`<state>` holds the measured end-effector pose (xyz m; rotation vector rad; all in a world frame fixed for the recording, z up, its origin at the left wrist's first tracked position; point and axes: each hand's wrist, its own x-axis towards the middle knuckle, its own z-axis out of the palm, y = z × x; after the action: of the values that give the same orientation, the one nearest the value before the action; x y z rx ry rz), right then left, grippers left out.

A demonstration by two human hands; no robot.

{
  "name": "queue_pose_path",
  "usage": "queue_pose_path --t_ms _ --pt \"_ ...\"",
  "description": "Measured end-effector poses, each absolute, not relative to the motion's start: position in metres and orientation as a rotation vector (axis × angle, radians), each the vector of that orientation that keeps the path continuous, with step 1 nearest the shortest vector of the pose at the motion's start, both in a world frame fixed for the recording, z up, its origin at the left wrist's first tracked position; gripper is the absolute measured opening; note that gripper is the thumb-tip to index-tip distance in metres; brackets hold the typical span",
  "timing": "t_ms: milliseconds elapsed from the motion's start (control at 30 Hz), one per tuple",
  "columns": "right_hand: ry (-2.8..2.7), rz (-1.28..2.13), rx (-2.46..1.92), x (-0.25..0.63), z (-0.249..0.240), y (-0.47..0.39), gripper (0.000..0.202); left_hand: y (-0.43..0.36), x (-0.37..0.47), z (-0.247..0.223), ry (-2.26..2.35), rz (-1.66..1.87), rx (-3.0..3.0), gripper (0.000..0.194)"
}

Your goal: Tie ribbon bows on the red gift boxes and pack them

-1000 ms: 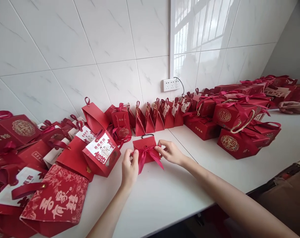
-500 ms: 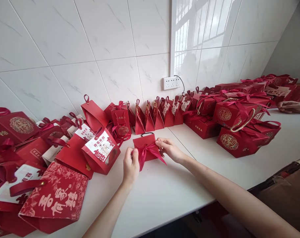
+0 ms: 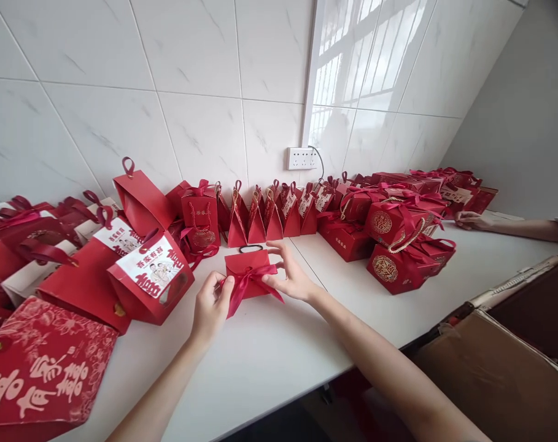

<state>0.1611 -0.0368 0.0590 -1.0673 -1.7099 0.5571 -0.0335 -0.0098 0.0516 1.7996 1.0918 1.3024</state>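
A small red gift box [image 3: 235,263] stands on the white table in front of me, with a dark red ribbon bow [image 3: 248,279] tied across its front. My left hand [image 3: 213,301] grips the box's left edge, thumb in front and fingers curled behind. At the right side is my right hand [image 3: 288,273], its fingers apart and stretched upward; the thumb touches the bow's right loop. A black cord ring [image 3: 251,248] lies just behind the box.
Red gift boxes crowd the left side, among them a box with a white label [image 3: 156,270]. Several triangular boxes [image 3: 255,224] line the tiled wall below a power socket [image 3: 302,158]. Stacked boxes [image 3: 389,267] stand right. Another person's hand [image 3: 474,220] rests farther right. A cardboard carton [image 3: 499,374] sits beside the table.
My right hand's fingers have spread from their pinch at the ribbon's right side. My left hand still grips the box. The camera has turned right.
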Motion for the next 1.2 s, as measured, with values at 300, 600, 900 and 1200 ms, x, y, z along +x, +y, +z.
queue_pose_path --t_ms 300,600,900,1200 --pt "-1.984 0.375 -1.036 0.164 0.052 -0.032 0.106 -0.009 -0.035 0.052 1.032 1.295 1.743 0.032" --pt "-1.982 0.329 -1.07 0.167 0.051 -0.031 0.108 -0.005 -0.038 0.053 0.967 1.298 1.603 0.038" --pt "-1.959 0.395 -1.062 0.165 0.051 -0.031 0.105 0.005 -0.038 0.048 0.891 1.273 1.303 0.037" --pt "-1.973 0.424 -1.069 0.166 0.053 -0.032 0.102 0.007 -0.037 0.047 0.835 1.297 1.313 0.034"
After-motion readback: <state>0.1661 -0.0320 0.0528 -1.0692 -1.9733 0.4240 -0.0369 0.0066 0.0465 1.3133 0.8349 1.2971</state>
